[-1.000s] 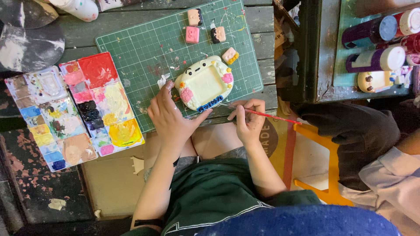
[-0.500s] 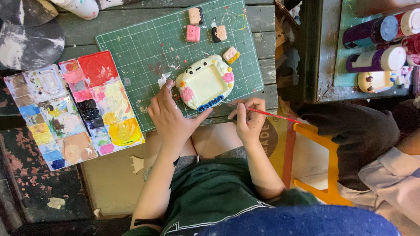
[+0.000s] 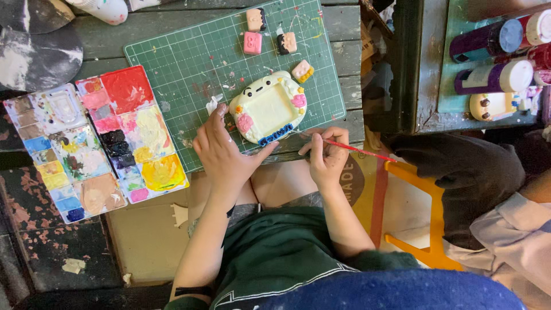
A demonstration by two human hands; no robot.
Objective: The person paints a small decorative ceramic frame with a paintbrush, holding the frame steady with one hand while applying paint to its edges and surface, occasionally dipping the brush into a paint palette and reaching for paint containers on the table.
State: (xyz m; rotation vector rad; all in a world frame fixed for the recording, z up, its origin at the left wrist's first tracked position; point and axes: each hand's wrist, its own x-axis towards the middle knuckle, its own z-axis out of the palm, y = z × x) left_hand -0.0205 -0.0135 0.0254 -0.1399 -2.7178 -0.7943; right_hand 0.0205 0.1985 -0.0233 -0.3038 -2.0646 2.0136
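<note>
Frame (image 3: 268,107) steadied by left hand (image 3: 224,155); right hand (image 3: 326,154) grips paintbrush (image 3: 359,150).

You work at a dark, weathered plank table (image 3: 86,43), paint-stained. A second blue-green table (image 3: 413,69) stands past its right edge. An orange stool frame (image 3: 427,229) sits on pale floor between them.

A craft painting workshop.
A grid cutting mat (image 3: 189,63) and smeared paint palette (image 3: 97,143) lie on a paint-stained plank worktop (image 3: 356,28); paint bottles (image 3: 493,77) crowd the neighbouring table.
</note>
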